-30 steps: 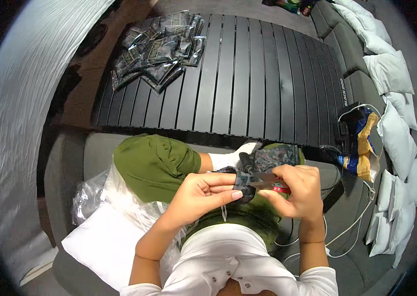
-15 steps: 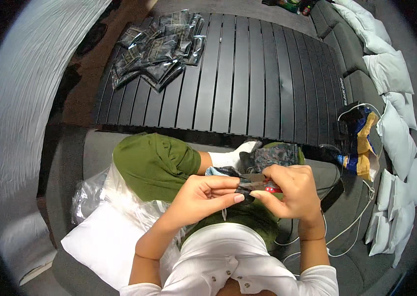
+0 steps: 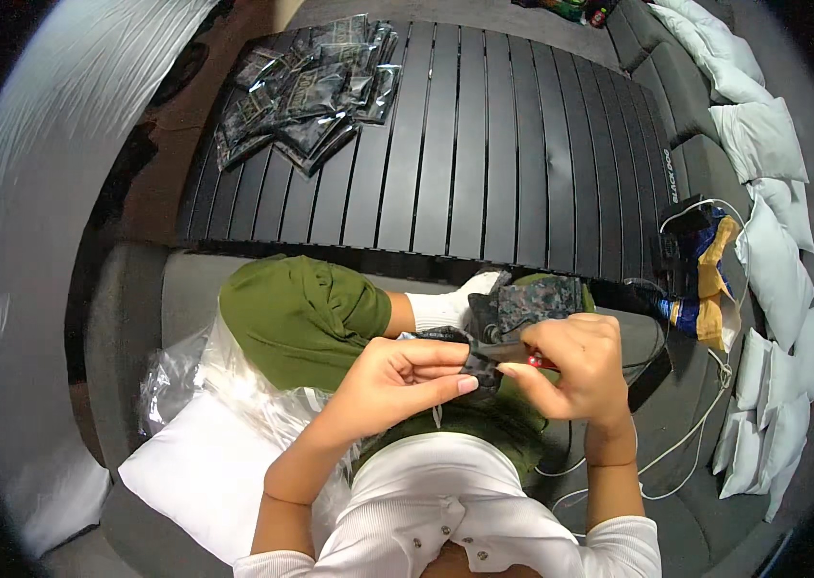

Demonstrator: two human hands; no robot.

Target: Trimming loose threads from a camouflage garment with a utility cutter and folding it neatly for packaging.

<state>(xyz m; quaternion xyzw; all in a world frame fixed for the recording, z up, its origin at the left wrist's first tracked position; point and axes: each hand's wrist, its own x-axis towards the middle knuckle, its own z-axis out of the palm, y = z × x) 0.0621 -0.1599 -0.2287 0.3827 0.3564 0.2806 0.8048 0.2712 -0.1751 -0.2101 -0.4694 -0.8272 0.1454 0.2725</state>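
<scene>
My left hand (image 3: pixel 407 378) is closed in a pinch on a dark camouflage cloth piece (image 3: pixel 481 364) above my lap. In my right hand (image 3: pixel 575 366) is a pair of small scissors with red handles (image 3: pixel 536 362), mostly covered by the fingers. The right thumb tip is close to the cloth's edge, and the blades point toward the left hand. Just beyond the hands, more camouflage cloth (image 3: pixel 540 306) lies over my leg.
A black slatted table (image 3: pixel 465 144) stands in front, with a heap of dark packets in clear wrap (image 3: pixel 315 91) at its far left. To the left lie a white pillow (image 3: pixel 200 477) and clear plastic. A blue-and-yellow bag (image 3: pixel 715 289), white cables and several white pillows (image 3: pixel 763 144) are at right.
The scissor blades, spread at the cloth half a second ago, now show less and sit slightly farther right. More of the cloth shows between the hands. The left hand has barely moved.
</scene>
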